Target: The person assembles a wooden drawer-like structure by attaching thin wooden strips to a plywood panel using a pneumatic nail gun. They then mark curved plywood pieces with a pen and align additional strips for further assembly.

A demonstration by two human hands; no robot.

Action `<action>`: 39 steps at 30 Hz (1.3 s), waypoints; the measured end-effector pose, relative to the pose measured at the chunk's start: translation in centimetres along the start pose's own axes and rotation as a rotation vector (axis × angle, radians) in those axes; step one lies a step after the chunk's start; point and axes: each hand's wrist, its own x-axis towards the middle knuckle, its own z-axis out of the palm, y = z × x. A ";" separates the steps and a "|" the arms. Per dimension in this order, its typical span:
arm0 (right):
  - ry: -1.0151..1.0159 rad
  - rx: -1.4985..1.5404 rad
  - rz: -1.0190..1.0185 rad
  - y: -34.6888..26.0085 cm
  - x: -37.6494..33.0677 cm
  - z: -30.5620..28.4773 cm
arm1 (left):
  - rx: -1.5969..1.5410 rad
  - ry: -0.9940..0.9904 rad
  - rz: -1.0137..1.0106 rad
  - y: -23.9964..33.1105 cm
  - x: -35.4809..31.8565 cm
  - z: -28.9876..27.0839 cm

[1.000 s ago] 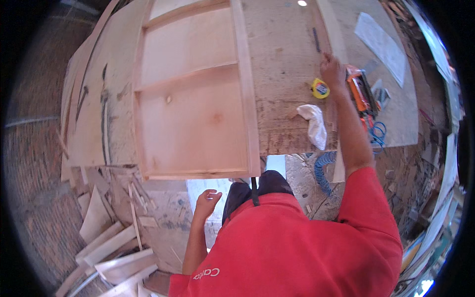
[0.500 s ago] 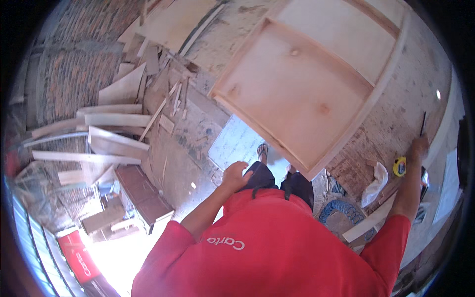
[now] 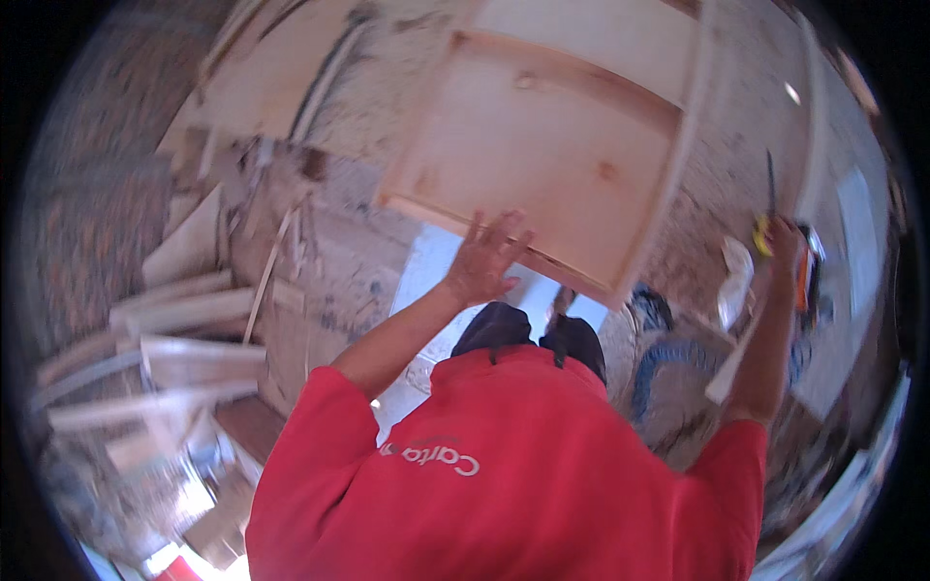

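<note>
A person's left hand point(image 3: 487, 259) is spreading over a framed wooden panel point(image 3: 552, 160) while the right hand point(image 3: 783, 235) is staying close around a yellow tape measure point(image 3: 761, 236).
The left hand's fingers are overlapping the panel's near edge, but how firmly they are pressing is not showing. At the right hand's fingers, the tape measure is sitting partly covered, and whether the hand is gripping it is hard to tell. A thin dark stick point(image 3: 771, 180) is pointing away just beyond that hand; a white bundle point(image 3: 736, 278) is lying nearer the body, and an orange tool point(image 3: 803, 278) is lying just to its right. A blue coiled hose point(image 3: 646, 373) is curling below and left of the right hand. Well left of the left hand, pale wood offcuts point(image 3: 199, 308) are lying in a heap.
</note>
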 end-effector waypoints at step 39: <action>-0.237 1.238 0.345 2.7 -42.3 16.4 | 0.221 0.069 0.250 12.4 5.3 -1.8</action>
